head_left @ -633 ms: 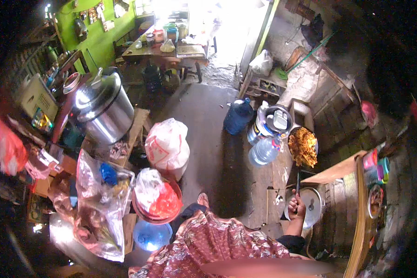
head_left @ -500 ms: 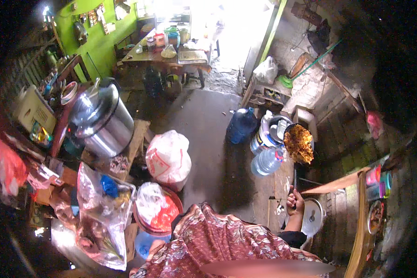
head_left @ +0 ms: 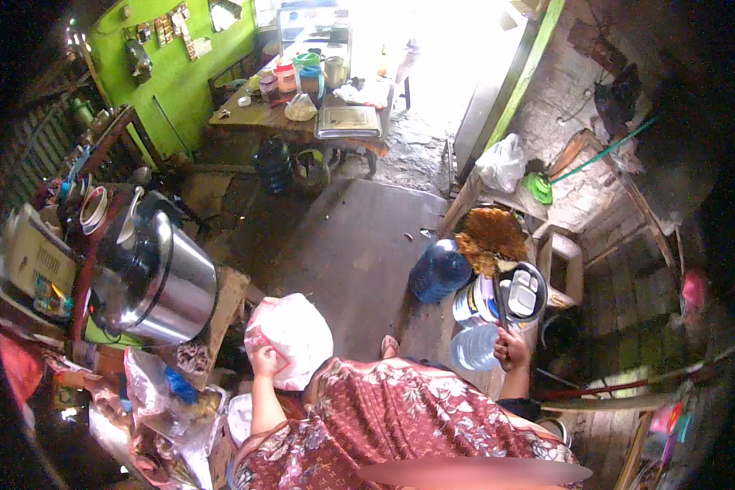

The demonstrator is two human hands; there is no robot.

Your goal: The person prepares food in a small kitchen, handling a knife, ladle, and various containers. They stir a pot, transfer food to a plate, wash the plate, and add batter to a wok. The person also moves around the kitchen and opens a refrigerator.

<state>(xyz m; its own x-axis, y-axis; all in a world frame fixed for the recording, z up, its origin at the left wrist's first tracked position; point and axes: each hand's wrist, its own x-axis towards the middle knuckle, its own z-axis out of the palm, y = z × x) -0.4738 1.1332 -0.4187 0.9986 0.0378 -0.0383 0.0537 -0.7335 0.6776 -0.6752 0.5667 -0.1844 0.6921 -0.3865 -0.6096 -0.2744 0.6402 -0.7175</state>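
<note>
My right hand (head_left: 511, 349) is closed round the dark handle (head_left: 500, 306) of a long-handled pan or skimmer; I cannot tell which. Its far end carries a heap of golden-brown fried food (head_left: 492, 238), beyond a white bucket (head_left: 474, 300) and beside a blue water jug (head_left: 439, 271). Just left of my right hand is a clear plastic jug (head_left: 474, 347). My left hand (head_left: 264, 360), fingers curled, is over the near left side of a big white plastic bag (head_left: 298, 339); whether it grips the bag or anything else cannot be seen.
A large steel pot (head_left: 175, 282) stands at the left on a wooden bench (head_left: 224, 306). Clear plastic bags (head_left: 151, 408) lie near it. At the back is a table (head_left: 253, 121) with jars. A shallow tub (head_left: 524, 304) holding white containers sits right of the bucket.
The fried food has swung forward and left, from beside the tub to beyond it. My left hand has come into view at the white bag. The view has shifted.
</note>
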